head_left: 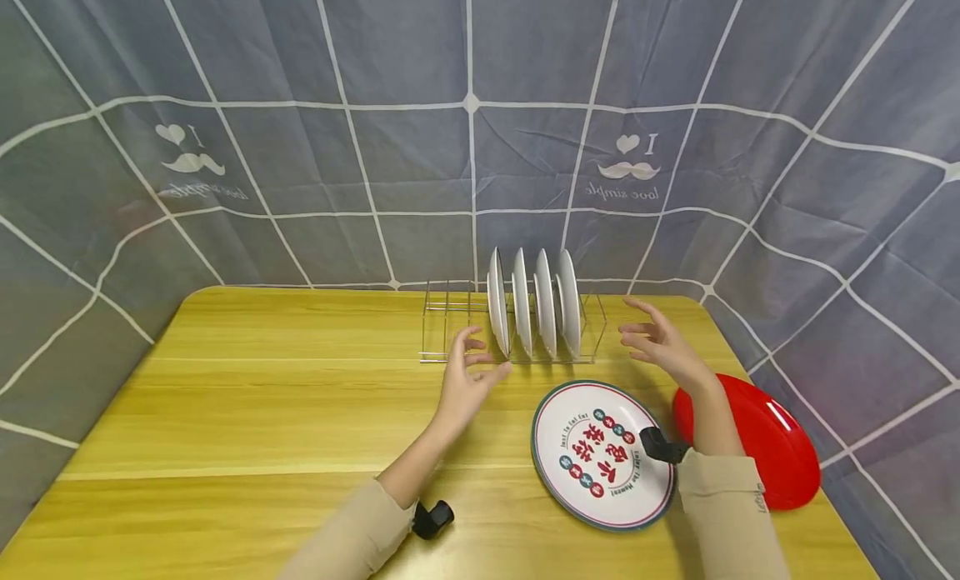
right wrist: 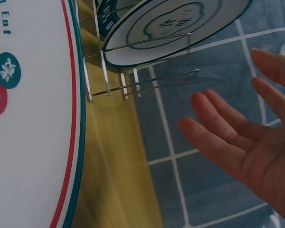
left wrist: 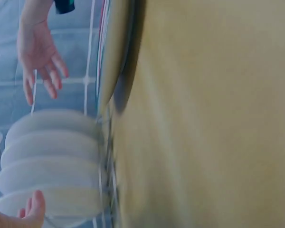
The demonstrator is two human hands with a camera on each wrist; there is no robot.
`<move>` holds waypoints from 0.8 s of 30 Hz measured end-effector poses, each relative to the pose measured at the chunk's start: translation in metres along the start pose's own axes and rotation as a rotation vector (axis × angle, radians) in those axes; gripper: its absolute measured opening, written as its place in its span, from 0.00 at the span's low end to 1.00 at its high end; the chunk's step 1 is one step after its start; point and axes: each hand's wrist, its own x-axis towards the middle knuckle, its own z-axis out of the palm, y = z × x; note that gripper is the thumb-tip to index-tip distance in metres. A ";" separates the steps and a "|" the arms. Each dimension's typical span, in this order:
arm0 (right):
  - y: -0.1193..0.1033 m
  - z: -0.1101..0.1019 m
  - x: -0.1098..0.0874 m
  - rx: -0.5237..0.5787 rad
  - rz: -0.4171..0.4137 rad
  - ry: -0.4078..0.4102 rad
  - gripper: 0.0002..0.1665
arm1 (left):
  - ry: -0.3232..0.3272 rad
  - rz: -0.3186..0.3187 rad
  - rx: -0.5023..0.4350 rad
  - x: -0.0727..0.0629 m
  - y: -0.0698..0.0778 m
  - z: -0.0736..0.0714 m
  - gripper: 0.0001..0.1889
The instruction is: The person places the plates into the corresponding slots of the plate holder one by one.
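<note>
Several white plates (head_left: 545, 305) stand on edge side by side in a wire dish rack (head_left: 447, 330) at the back of the table. My left hand (head_left: 467, 382) is just in front of the leftmost plate, fingers loosely bent and holding nothing. Off the rack's right end, my right hand (head_left: 660, 344) hovers with its fingers spread and nothing in them. The right wrist view shows that hand's palm (right wrist: 275, 166) apart from the rack's wires. In front of the rack lies a white plate with red and green print (head_left: 600, 455), under the right wrist's black camera mount in the head view.
A red oval plate (head_left: 780, 447) lies at the table's right side, partly behind the right forearm. The yellow wood-grain table (head_left: 262, 413) stretches to the left. A grey curtain with white grid lines (head_left: 405, 155) hangs behind and at both sides.
</note>
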 end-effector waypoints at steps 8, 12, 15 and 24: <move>0.001 0.000 -0.061 0.006 0.084 0.074 0.42 | -0.251 -0.196 -0.005 -0.022 -0.014 0.004 0.36; 0.008 0.002 -0.087 0.033 0.132 0.096 0.44 | -0.338 -0.288 -0.062 -0.027 -0.019 0.007 0.38; 0.015 0.005 -0.105 0.042 0.174 0.110 0.44 | -0.373 -0.367 -0.118 -0.029 -0.023 0.011 0.40; 0.036 0.015 -0.133 0.103 0.358 0.045 0.42 | -0.479 -0.511 -0.194 -0.031 -0.035 0.022 0.41</move>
